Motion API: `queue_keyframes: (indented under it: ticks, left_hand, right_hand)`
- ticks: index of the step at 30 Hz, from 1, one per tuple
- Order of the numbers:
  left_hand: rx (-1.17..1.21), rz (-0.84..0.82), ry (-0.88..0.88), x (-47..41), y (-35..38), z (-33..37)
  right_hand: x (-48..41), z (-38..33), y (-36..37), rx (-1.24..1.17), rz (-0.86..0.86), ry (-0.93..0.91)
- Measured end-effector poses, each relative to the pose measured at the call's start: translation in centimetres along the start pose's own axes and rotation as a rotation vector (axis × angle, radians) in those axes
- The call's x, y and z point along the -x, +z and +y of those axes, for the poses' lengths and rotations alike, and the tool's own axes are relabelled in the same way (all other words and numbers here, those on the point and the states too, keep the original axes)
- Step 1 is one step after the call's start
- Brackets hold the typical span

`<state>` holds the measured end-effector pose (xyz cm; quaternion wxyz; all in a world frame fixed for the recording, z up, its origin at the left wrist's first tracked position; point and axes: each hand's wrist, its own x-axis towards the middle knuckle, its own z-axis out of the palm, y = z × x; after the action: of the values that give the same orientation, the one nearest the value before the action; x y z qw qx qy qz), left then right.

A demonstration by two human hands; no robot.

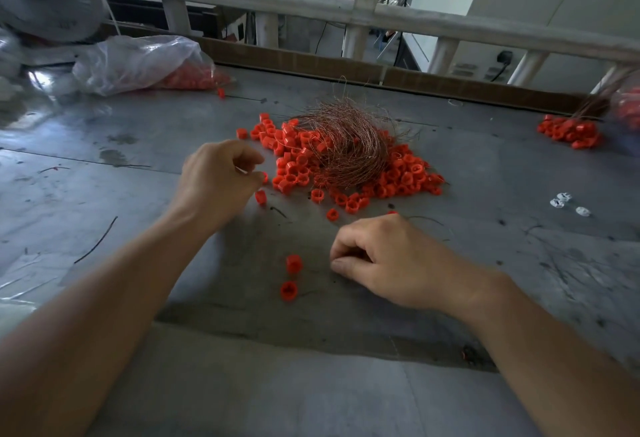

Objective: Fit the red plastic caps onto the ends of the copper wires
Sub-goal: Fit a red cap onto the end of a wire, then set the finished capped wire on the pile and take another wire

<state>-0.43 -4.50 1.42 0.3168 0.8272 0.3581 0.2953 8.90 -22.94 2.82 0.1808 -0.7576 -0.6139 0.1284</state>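
Judging by how things lie, the work is far from over. A loose heap of small red plastic caps (398,176) sits in the middle of the grey metal desk (346,384), with a tangled nest of thin copper wires (346,149) lying on top of it, none of those ends capped as far as I can see. At the far right edge a bundle of capped wires (568,131) looks finished (a small share of the whole). The left hand (218,180) is at the heap's near-left edge, its fingers (249,156) curled, thumb and forefinger pinching a single red cap (265,177). The right hand (394,260) rests on the desk nearer the person, fingers curled under and thumb pressed to forefinger; whether a wire sits between them I cannot tell. Two stray red caps (293,263) lie just beside it. A clear plastic bag of more red caps (138,62) waits at the back left.
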Motion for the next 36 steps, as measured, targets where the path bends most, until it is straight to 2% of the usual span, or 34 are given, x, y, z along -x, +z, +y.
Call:
queue_keyframes:
  ticks: [3,7,9,12,16,19,24,28,36]
  left_hand:
    - [-0.034,-0.053,-0.018,0.0,-0.3,-0.1]
    - [-0.214,-0.175,0.024,0.2,-0.4,-0.2]
    - [-0.237,-0.152,0.035,0.2,-0.5,-0.2]
    - [-0.102,-0.105,0.072,0.6,-0.8,0.4]
    - [0.068,-0.189,0.270,2.6,-0.7,2.5]
    - [0.067,-0.226,0.375,3.5,-0.2,3.1]
    - [0.043,-0.265,0.431,3.5,0.3,2.7]
    - [0.047,-0.283,0.464,3.3,0.4,2.6]
    - [0.042,-0.296,0.487,3.1,0.5,2.5]
  right_hand:
    - [0.1,0.0,-0.1,0.004,-0.009,-0.001]
    - [0.0,0.1,-0.1,-0.005,-0.003,0.003]
    - [0.1,0.1,-0.3,-0.009,0.019,0.011]
    - [0.0,0.7,-0.7,-0.013,0.161,0.047]
    - [-0.5,2.4,-1.1,0.071,0.424,0.153]
    - [-0.8,3.7,-0.9,0.197,0.438,0.189]
    - [-1.7,4.2,0.2,0.255,0.346,0.054]
    - [-2.2,4.2,0.8,0.229,0.295,0.050]
    - [-1.6,3.3,0.1,0.223,0.617,-0.049]
